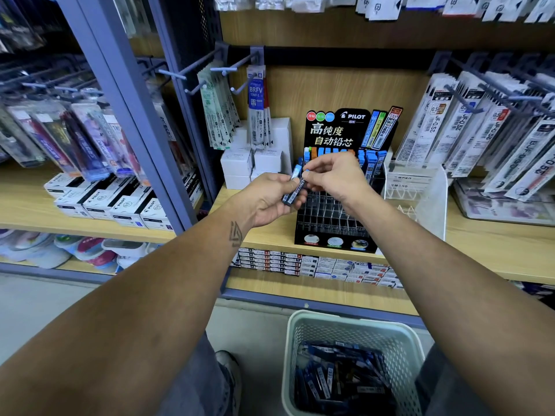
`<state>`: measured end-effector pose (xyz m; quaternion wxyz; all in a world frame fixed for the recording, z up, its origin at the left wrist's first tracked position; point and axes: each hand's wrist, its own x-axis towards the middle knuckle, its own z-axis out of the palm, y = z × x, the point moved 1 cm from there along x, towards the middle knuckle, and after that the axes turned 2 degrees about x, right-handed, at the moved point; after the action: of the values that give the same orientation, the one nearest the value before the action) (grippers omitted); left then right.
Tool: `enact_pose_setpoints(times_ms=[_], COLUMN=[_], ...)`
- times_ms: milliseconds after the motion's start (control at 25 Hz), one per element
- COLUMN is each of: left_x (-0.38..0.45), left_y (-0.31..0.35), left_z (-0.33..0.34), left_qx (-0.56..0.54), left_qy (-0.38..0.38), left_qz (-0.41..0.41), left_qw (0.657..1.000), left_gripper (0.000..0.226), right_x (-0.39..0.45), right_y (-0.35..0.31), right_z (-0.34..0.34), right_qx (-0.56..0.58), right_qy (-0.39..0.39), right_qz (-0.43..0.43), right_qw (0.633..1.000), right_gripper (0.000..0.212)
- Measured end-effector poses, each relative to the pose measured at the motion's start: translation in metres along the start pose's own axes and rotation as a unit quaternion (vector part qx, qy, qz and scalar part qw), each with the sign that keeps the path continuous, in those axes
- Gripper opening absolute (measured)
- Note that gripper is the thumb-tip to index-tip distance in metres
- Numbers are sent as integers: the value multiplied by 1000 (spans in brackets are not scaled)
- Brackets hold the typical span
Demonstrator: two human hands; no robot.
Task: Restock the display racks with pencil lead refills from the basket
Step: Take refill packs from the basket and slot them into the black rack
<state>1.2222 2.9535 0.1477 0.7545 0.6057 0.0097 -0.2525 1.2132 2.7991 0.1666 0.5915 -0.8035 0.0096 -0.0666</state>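
The left hand [264, 202] is curled round a few refills [295, 187], their long axis tilted up and away toward the rack [336, 217], while the right hand [333, 175] pinches the top end of one, apparently to draw it out. The rack stands on the shelf [495, 253] just beyond and right of both hands, the right hand nearer, its empty front cells directly under that wrist and the filled back rows behind the knuckles, so the drop is probably short and downward. More refills lie in the basket [300, 331] on the floor below, well apart; a clear stand [432, 187] flanks the rack's right side, leaving room on the left.
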Motion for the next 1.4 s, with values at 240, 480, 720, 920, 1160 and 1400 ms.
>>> enact_pose_setpoints(times_ms=[240,480,720,920,1160,1400], left_x=[7,9,5,5,6,-2], left_y=[0,-3,-3,-2,-4,-4], left_z=[-13,-15,-12,-14,-15,-14], left_qx=[106,58,41,44,42,66], left_qy=[126,116,77,103,94,92], left_qz=[34,39,41,46,32,8], left_qw=[986,991,995,993,994,994], left_gripper=[18,26,13,8,11,28], right_x=[7,4,2,5,3,1], right_y=[2,4,5,6,12,16], right_z=[-5,-2,2,2,5,8], right_qx=[-110,-210,-256,-265,-319,-414], right_qy=[46,66,57,59,34,12], right_qz=[-71,-152,-186,-187,-193,-203], right_qw=[990,964,947,944,927,887], right_gripper=[8,14,18,17,16,17])
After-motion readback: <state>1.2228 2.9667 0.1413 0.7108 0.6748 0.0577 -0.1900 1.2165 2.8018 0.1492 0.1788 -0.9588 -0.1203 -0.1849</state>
